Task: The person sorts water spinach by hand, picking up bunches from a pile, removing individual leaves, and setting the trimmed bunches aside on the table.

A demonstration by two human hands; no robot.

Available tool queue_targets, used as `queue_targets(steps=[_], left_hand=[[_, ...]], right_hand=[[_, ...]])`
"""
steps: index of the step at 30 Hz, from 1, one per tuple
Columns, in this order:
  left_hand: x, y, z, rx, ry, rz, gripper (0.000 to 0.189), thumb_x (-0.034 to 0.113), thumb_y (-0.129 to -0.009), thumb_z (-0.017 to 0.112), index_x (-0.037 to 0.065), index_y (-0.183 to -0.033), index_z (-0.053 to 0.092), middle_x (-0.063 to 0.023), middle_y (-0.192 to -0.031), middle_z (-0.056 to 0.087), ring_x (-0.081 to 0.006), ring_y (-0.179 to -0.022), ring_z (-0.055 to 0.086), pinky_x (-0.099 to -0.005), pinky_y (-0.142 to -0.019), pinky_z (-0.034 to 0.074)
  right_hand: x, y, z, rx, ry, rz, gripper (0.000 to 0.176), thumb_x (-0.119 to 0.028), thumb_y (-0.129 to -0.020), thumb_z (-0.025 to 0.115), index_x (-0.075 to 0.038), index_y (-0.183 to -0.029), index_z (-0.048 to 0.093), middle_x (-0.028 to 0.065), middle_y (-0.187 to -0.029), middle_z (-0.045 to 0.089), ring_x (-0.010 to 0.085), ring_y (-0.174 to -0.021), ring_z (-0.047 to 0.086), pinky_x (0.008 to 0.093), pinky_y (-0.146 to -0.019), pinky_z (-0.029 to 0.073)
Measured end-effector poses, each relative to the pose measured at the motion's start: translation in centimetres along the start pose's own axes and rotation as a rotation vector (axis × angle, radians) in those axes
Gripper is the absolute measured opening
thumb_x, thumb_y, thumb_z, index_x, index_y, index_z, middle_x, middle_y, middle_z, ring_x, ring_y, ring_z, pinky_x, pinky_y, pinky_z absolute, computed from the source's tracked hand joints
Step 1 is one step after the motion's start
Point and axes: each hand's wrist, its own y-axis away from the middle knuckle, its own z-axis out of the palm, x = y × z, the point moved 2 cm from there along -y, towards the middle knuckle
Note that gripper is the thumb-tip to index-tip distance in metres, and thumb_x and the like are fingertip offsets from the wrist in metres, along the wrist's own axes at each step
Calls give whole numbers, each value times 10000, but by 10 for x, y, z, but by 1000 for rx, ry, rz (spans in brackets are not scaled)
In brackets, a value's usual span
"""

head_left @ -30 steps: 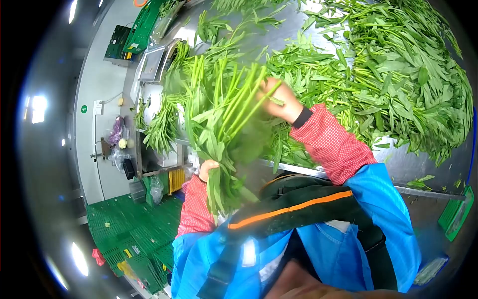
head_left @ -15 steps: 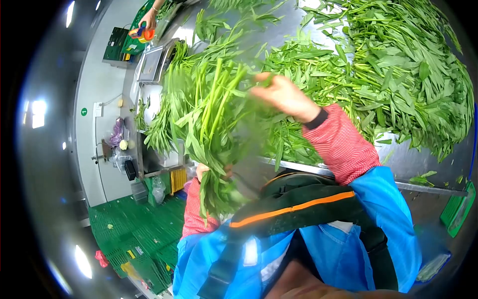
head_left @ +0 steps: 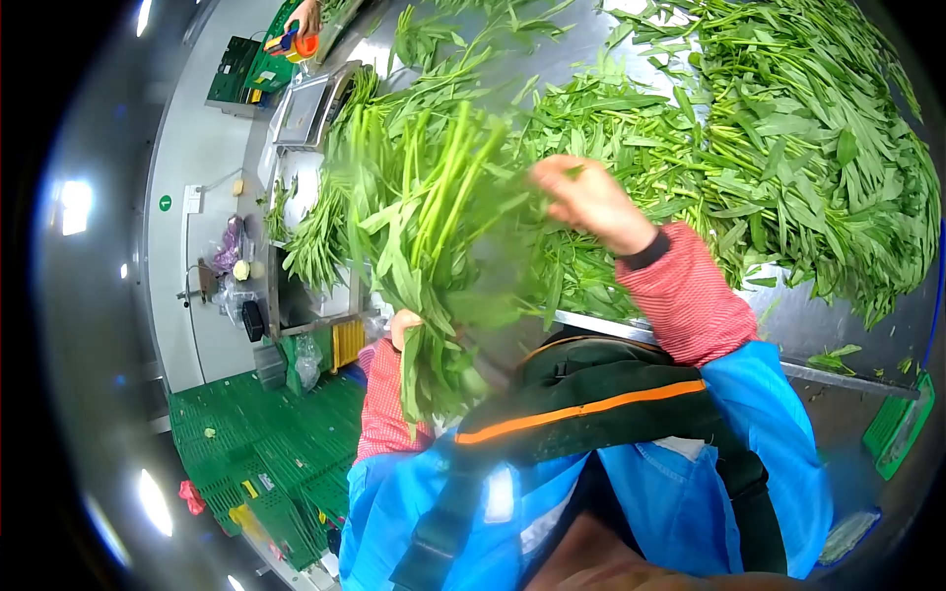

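Observation:
My left hand (head_left: 402, 327) is closed around a bunch of water spinach (head_left: 434, 236), mostly hidden behind its leaves. The bunch stands roughly upright in front of me, with its pale green stems at the top and leaves hanging down below the hand. To the right of the bunch, apart from the stems, is my right hand (head_left: 591, 202). Its fingers are curled and a little blurred, with a small green leaf (head_left: 574, 171) at the fingertips. Behind it lies loose water spinach (head_left: 611, 128) spread on the metal table (head_left: 793, 315).
A large heap of water spinach (head_left: 818, 148) covers the right of the table. At the far left stands a weighing scale (head_left: 304, 108). Another person's hand (head_left: 307, 17) holds an orange and blue tape dispenser (head_left: 296, 44). Green crates (head_left: 266, 433) lie on the floor at the left.
My right hand has moved a little right and down, away from the stems. The left hand still holds the bunch. The other person's hand has shifted up slightly with the tape dispenser.

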Motion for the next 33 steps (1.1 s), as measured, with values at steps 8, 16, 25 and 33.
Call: queue_targets(steps=[8,16,25,33], left_hand=[[1,-7,31,318,-352,38,624,49,-712,625,-5,-1313,463,-161,-1140,624,-283,-1041,610,-384,-888,504],[33,-14,105,319,-1359,69,615,110,-760,696,36,-1328,472,-131,-1285,547,-251,-1199,510,-371,-1016,401],[79,37,116,573,-2474,634,364,-8,-725,535,64,-1078,587,-98,-744,480,-288,-689,543,-387,-589,455],[119,119,32,979,-2344,837,362,-16,-730,533,65,-1078,589,-106,-743,470,-283,-680,537,-373,-586,447]], right_hand=[[24,-23,-41,252,-371,-34,59,-153,-909,587,-95,-898,584,-67,-569,399,36,-454,329,203,-431,269],[108,-40,-23,-206,-669,82,401,-364,-934,557,-119,-1244,491,98,-1110,585,236,-965,582,392,-822,502],[-22,-48,-43,-77,-341,-321,208,-164,-872,649,-54,-1014,545,29,-730,582,88,-536,468,198,-474,371],[-42,-65,-39,-126,-41,-212,261,-313,-932,570,-136,-1122,541,58,-819,625,129,-493,509,253,-454,448]])
